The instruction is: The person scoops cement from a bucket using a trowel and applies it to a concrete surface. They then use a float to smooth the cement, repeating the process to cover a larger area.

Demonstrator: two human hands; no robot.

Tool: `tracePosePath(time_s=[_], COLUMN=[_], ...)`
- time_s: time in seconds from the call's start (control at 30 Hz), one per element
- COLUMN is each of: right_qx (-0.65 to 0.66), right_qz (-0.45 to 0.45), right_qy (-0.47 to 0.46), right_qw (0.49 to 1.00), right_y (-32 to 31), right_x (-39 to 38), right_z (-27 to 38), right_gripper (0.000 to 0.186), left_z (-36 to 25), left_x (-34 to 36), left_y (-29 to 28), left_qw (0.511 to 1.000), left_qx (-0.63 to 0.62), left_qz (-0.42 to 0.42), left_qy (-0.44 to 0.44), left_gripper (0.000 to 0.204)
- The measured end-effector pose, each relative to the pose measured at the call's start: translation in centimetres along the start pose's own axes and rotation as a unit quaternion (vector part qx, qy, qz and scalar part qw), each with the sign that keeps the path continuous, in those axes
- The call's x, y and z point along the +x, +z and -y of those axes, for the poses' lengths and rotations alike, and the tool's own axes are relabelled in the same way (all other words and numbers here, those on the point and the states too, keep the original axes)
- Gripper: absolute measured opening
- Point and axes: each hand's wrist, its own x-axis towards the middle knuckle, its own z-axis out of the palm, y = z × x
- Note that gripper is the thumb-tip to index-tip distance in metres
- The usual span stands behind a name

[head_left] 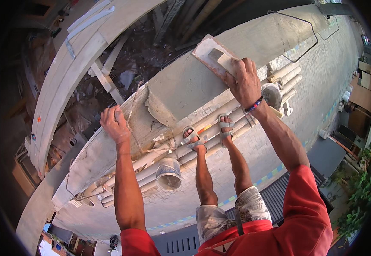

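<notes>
My right hand [246,83] grips the wooden block handle of a flat, pale rectangular float [204,49], held against the grey concrete band [268,40] at upper centre. Rougher mortar [155,109] with a raised, ragged edge lies left of the smoother surface. Out to the left, my left hand [115,126] has its fingers curled on the edge of the band, close to a bent metal rod [130,117].
My sandaled feet [189,138] stand on bamboo poles [288,77] below the band, with a bucket [168,177] and another container [273,94]. A paved floor [322,85] lies far below. Curved boards [59,81] and debris are upper left; bent metal rods [313,27] jut from the band.
</notes>
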Motion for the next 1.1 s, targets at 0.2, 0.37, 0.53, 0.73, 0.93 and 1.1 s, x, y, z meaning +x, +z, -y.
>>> tracePosePath(time_s=[0.2, 0.37, 0.53, 0.73, 0.93, 1.1], right_qx=[-0.092, -0.052, -0.075, -0.046, 0.062, 0.186], right_qz=[-0.117, -0.170, -0.170, -0.160, -0.082, 0.034], right_qy=[0.163, 0.214, 0.166, 0.255, 0.123, 0.045], right_qw=[0.975, 0.960, 0.968, 0.952, 0.987, 0.981], right_y=[-4.2, -8.5, -8.1, -5.4, -0.5, 3.5], right_x=[1.6, -1.0, 1.0, 3.4, 0.2, -4.5], right_z=[-12.2, -17.1, -17.4, -17.8, -2.3, 9.9], right_gripper=[0.044, 0.043, 0.047, 0.050, 0.043, 0.044], left_z=[-0.3, -0.2, -0.5, -0.5, 0.1, -0.3], left_x=[0.0, -0.1, 0.0, 0.1, -0.1, 0.1], left_y=[0.0, -0.1, -0.2, 0.2, -0.2, 0.0], left_qw=[1.000, 1.000, 1.000, 1.000, 1.000, 1.000], left_qx=[0.015, 0.014, 0.018, 0.006, 0.014, 0.001], left_qz=[0.007, 0.011, 0.012, -0.005, 0.001, 0.003], left_qy=[-0.004, -0.008, -0.015, 0.013, 0.011, 0.016], left_gripper=[0.028, 0.028, 0.027, 0.027, 0.026, 0.026])
